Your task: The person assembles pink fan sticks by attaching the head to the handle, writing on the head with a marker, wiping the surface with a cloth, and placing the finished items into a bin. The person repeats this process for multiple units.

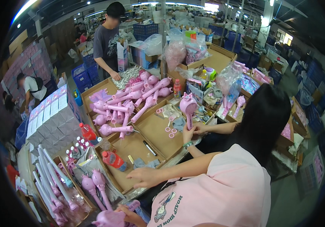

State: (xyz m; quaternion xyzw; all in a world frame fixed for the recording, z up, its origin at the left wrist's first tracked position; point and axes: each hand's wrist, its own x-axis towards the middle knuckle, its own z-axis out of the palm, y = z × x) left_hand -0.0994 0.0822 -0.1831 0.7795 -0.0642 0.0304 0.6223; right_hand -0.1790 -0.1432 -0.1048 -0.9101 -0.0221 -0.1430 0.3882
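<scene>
At the lower edge my right hand (pixel 129 215) grips the handle of a pink animal-head toy wand (pixel 109 218) lying over the near boxes. My left hand is out of sight. A co-worker in a pink shirt (pixel 223 189) with long black hair sits very close in front of me and hides much of the bench. One hand of this person (pixel 143 176) rests flat on a cardboard tray (pixel 132 151). Further off, two hands (pixel 189 132), one with a green wristband, hold another pink wand (pixel 188 106) upright.
Many pink wands (pixel 128 102) fill cardboard trays at the centre. Red-capped bottles (pixel 112 159), white tubes (pixel 50 170) and stacked white boxes (pixel 49 121) sit to the left. A person in a dark grey shirt (pixel 105 41) stands at the far side. Bags and crates crowd the back.
</scene>
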